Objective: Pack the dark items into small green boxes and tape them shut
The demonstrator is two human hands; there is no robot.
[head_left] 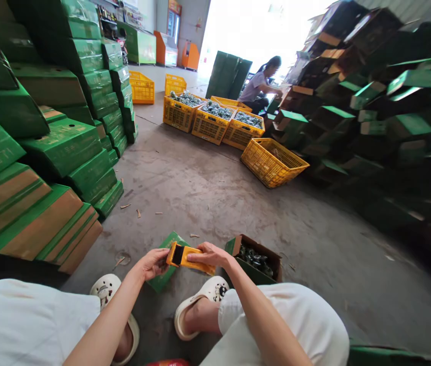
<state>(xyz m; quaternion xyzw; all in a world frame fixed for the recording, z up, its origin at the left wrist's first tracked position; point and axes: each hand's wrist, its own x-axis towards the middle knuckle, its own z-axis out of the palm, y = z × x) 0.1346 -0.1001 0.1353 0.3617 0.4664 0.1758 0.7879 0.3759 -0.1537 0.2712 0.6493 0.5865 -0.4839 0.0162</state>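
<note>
My bare hands point(155, 263) point(210, 254): two, lower centre
Orange-yellow oblong box point(187, 251): one
My cream perforated clogs point(211, 287): two
Filled yellow plastic crates point(207, 130): three, upper centre

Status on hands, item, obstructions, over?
Left hand at one end of orange object; right hand gripping the other. Green carton below; open box nearby.

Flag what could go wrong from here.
The open box of dark wrapped pieces looks close to the right shoe; a foot shift might knock it.
The left hand and right hand hold the orange item above the floor; a slip could drop it.
The cartons on the right are piled unevenly; some might slide.
</note>
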